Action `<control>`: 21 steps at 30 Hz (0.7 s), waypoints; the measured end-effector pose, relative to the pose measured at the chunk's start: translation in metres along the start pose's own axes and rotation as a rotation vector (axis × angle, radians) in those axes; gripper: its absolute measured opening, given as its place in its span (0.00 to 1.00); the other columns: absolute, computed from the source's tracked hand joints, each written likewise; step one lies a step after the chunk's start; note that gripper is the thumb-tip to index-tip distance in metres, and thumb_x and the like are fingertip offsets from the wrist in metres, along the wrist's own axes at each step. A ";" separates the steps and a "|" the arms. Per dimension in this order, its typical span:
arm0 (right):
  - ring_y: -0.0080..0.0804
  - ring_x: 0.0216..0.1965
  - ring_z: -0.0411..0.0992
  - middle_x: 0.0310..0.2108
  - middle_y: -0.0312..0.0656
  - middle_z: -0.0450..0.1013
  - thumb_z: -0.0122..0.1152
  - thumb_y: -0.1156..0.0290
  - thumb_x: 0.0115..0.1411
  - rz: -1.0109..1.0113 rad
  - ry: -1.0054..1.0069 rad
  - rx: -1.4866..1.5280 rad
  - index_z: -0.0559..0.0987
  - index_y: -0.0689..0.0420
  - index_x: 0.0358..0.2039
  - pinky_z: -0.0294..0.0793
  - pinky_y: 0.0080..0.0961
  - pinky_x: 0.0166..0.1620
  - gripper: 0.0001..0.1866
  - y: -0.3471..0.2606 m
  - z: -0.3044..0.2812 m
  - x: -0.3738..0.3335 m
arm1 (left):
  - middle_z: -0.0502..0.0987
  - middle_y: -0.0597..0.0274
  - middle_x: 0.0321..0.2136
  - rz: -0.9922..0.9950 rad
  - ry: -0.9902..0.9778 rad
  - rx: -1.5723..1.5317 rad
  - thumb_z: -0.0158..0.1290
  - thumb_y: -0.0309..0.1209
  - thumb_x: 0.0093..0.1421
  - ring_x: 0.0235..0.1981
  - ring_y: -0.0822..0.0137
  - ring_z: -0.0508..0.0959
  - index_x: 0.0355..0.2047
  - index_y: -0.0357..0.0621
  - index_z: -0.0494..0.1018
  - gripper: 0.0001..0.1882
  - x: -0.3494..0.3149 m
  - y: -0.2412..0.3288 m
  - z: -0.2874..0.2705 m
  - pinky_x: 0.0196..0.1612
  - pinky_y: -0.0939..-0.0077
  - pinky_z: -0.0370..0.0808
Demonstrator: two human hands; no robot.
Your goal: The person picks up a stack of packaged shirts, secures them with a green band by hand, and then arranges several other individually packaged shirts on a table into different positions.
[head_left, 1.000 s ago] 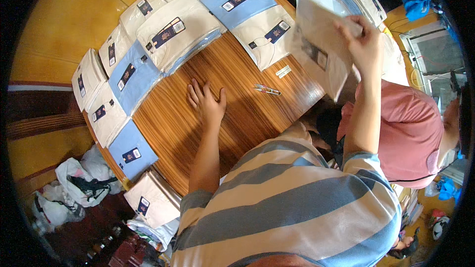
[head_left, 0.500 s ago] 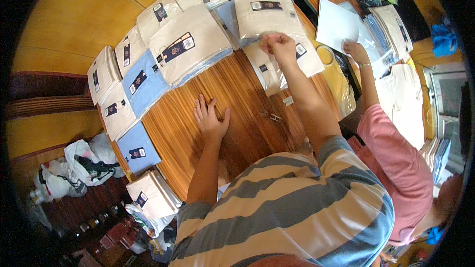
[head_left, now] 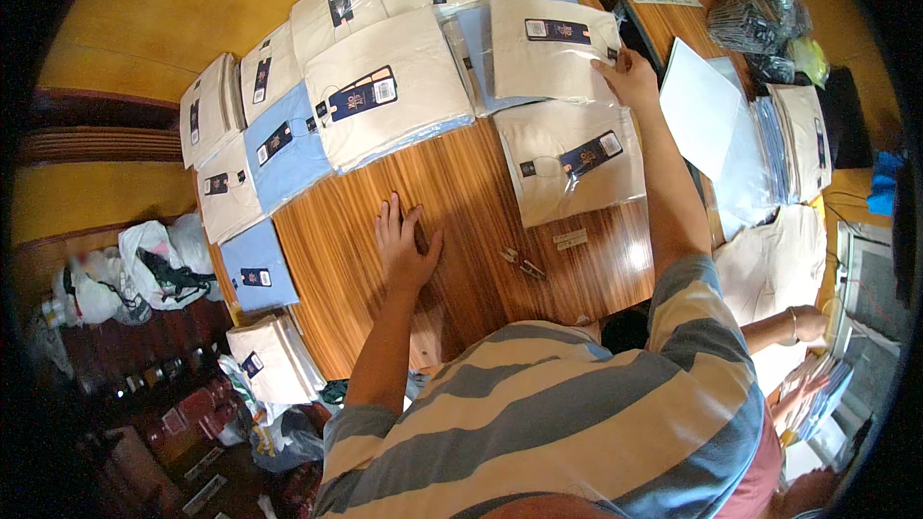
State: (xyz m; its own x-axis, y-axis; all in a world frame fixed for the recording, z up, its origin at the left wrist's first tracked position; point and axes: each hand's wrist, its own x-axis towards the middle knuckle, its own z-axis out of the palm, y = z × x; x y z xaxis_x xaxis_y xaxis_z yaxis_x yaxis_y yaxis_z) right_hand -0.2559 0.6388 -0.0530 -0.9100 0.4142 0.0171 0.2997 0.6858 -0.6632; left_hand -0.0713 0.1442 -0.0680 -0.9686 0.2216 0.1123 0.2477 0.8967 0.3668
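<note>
My left hand [head_left: 407, 248] lies on the wooden table [head_left: 452, 192], fingers spread and holding nothing. At the back right, my right hand [head_left: 632, 79] has its fingers curled at the right edge of a folded beige garment [head_left: 548, 62] in clear plastic, close to a small black tag. A dark blue hang tag [head_left: 558, 31] lies across this garment's top. Just in front of it is another bagged beige garment [head_left: 567, 187], with its hang tag [head_left: 591, 153] and cord loop showing.
Tagged beige and blue garments [head_left: 380, 111] line the table's far and left sides. Small thread snips [head_left: 522, 264] and a pale strip [head_left: 570, 239] lie near the front. A white sheet [head_left: 700, 106] is on the right-hand table. A co-worker's hand [head_left: 810, 324] shows at right.
My right hand has moved from the garment's front edge to its right edge. Plastic over the front garment no longer hangs across its tag. The co-worker's hand has left the white sheet.
</note>
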 end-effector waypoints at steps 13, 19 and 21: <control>0.36 0.42 0.80 0.40 0.51 0.81 0.79 0.44 0.48 -0.125 -0.041 0.198 0.76 0.70 0.57 0.77 0.29 0.48 0.48 -0.038 0.043 0.028 | 0.54 0.43 0.74 -0.022 -0.047 -0.027 0.63 0.39 0.62 0.73 0.39 0.54 0.60 0.47 0.72 0.28 0.006 0.000 -0.002 0.72 0.38 0.51; 0.41 0.45 0.81 0.43 0.56 0.81 0.74 0.45 0.53 -0.084 0.119 0.067 0.81 0.69 0.50 0.78 0.33 0.50 0.38 -0.061 0.025 0.028 | 0.55 0.42 0.73 -0.059 -0.037 -0.043 0.62 0.39 0.61 0.74 0.39 0.54 0.60 0.45 0.72 0.28 0.000 -0.001 -0.002 0.72 0.38 0.52; 0.43 0.45 0.81 0.42 0.56 0.82 0.73 0.43 0.54 -0.076 0.199 0.157 0.82 0.69 0.48 0.78 0.34 0.50 0.37 -0.042 0.027 0.067 | 0.55 0.43 0.73 -0.057 -0.041 -0.050 0.62 0.39 0.62 0.74 0.39 0.54 0.60 0.44 0.72 0.28 0.004 0.000 -0.002 0.72 0.38 0.52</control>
State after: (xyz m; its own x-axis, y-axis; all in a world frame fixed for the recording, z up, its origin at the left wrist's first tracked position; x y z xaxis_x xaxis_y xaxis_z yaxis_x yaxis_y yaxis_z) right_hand -0.3377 0.6213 -0.0442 -0.8495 0.4851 0.2076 0.1703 0.6245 -0.7622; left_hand -0.0750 0.1439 -0.0661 -0.9810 0.1866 0.0527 0.1914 0.8885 0.4170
